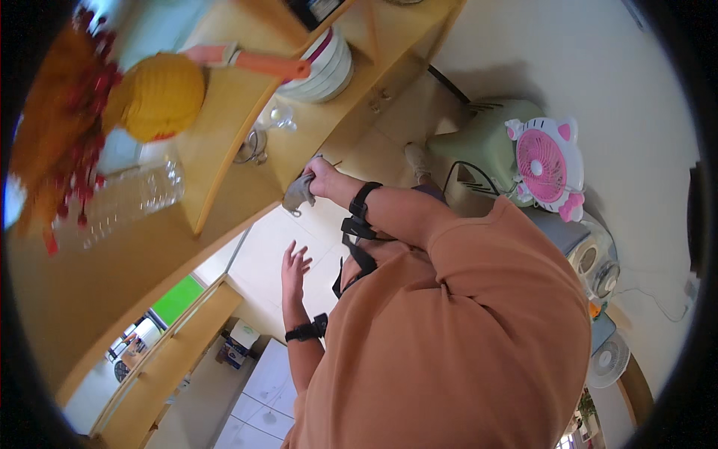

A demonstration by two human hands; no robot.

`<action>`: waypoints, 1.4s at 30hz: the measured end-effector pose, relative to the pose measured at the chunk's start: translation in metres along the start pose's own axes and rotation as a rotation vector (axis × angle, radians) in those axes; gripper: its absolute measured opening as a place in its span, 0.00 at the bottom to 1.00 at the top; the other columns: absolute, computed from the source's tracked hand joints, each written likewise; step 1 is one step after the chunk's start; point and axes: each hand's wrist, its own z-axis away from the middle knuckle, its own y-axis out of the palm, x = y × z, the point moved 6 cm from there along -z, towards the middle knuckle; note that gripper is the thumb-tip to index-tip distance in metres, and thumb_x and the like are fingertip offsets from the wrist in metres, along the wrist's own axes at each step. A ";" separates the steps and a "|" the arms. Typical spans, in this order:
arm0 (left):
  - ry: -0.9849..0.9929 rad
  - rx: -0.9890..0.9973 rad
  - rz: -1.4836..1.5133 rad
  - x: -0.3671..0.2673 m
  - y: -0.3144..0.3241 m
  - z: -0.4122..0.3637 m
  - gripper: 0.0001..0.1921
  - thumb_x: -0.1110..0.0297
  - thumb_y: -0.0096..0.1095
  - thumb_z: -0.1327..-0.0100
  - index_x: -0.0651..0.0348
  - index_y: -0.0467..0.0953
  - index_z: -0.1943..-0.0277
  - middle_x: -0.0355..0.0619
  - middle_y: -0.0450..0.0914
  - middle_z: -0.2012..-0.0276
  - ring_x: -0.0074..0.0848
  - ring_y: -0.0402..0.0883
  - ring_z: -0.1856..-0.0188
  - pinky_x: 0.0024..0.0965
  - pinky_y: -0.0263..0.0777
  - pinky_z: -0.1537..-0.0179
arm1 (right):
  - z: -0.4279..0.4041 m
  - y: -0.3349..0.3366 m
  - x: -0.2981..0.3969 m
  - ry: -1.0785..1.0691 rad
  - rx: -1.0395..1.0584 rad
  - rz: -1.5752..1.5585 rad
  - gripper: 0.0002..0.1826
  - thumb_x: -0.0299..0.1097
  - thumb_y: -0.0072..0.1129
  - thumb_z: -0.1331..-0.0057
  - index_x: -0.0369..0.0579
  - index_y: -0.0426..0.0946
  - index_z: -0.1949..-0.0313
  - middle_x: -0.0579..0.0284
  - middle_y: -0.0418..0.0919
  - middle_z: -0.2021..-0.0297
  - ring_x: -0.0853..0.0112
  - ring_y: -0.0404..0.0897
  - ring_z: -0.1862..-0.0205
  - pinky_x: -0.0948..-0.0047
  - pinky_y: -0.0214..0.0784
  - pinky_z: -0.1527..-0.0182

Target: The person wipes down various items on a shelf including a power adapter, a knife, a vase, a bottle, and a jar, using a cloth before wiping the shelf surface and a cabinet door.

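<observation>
My right hand [321, 175] grips a grey cloth [299, 193] at the edge of a light wooden shelf unit [303, 149]. The cloth hangs from the fingers and appears to touch the shelf edge. My left hand [294, 266] is raised over the pale tiled floor, with its fingers apart and nothing in it. Glassware [255, 145] stands on the shelf near my right hand, beside a stack of white bowls [328, 70]. A tool with an orange-pink handle [272, 64] lies above them; its kind is unclear.
A yellow ribbed vase [162, 98], red berry stems [78, 129] and a clear plastic bottle [134, 193] stand left. Beyond my right arm, a pink-and-white cat-shaped fan [541, 163] is by a pale green stool [493, 134]. White cabinets [269, 387] stand below.
</observation>
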 end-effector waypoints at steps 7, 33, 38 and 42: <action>-0.096 -0.007 0.177 -0.052 0.072 0.003 0.28 0.62 0.45 0.33 0.55 0.53 0.32 0.53 0.69 0.40 0.39 0.77 0.49 0.37 0.69 0.49 | 0.052 -0.009 0.196 -0.529 -0.031 0.761 0.06 0.21 0.50 0.49 0.40 0.71 0.69 0.54 0.72 0.74 0.65 0.73 0.68 0.66 0.68 0.63; 0.166 -0.009 -0.138 -0.068 0.039 0.016 0.24 0.65 0.46 0.31 0.54 0.58 0.33 0.51 0.70 0.41 0.34 0.75 0.47 0.34 0.68 0.48 | 0.082 -0.016 0.328 -1.077 -0.476 1.205 0.13 0.25 0.47 0.43 0.39 0.72 0.58 0.48 0.76 0.62 0.59 0.73 0.57 0.61 0.66 0.57; 0.186 0.024 -0.227 -0.041 -0.006 0.013 0.24 0.64 0.46 0.31 0.54 0.59 0.33 0.51 0.70 0.41 0.34 0.75 0.47 0.35 0.68 0.48 | 0.010 -0.038 0.158 -0.693 -0.313 0.589 0.15 0.25 0.46 0.44 0.40 0.71 0.56 0.49 0.76 0.59 0.58 0.73 0.54 0.60 0.65 0.54; 0.157 0.016 -0.221 -0.002 -0.044 0.031 0.23 0.63 0.46 0.31 0.55 0.59 0.34 0.50 0.71 0.41 0.32 0.75 0.48 0.33 0.69 0.50 | -0.005 -0.002 0.014 -0.329 0.020 0.205 0.18 0.32 0.44 0.38 0.40 0.69 0.49 0.51 0.74 0.53 0.57 0.71 0.50 0.61 0.65 0.47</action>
